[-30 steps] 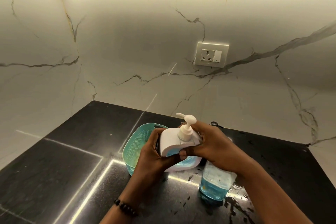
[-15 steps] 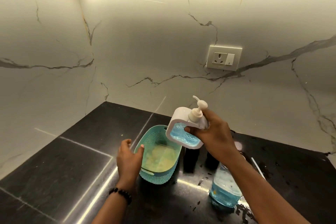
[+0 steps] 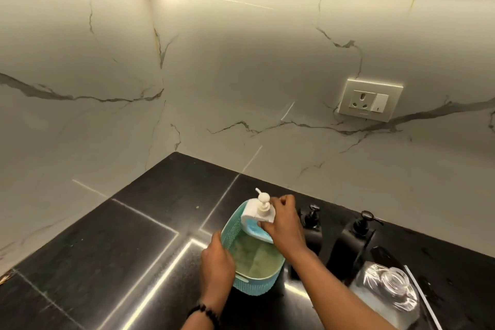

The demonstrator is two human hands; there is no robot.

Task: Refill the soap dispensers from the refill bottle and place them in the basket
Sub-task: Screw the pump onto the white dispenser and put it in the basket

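1. Now my right hand (image 3: 281,225) grasps the white plastic pump dispenser with the blue soap tray (image 3: 258,218), fingers curled round its near side, and the dispenser sits inside the far end of the teal perforated plastic basket (image 3: 257,286).
2. My left hand (image 3: 217,260) rests against the basket's left rim; the fingers look fairly straight, steadying rather than clutching it.
3. To finish this placement well, I judge I should lower the base flat onto the basket floor, keep it hard against the far wall, and let go only once it stands by itself.
4. I should leave the floor nearer me free, since two black pump dispensers (image 3: 348,238) wait just right of my grip on the black stone countertop (image 3: 107,249).
5. The dispenser's long axis runs upright, pump head on top, tilted a little; its nozzle points up and away from me to the left, and the tray faces me.
6. The clear plastic refill bottle (image 3: 388,292) stands nearer me, to the right.
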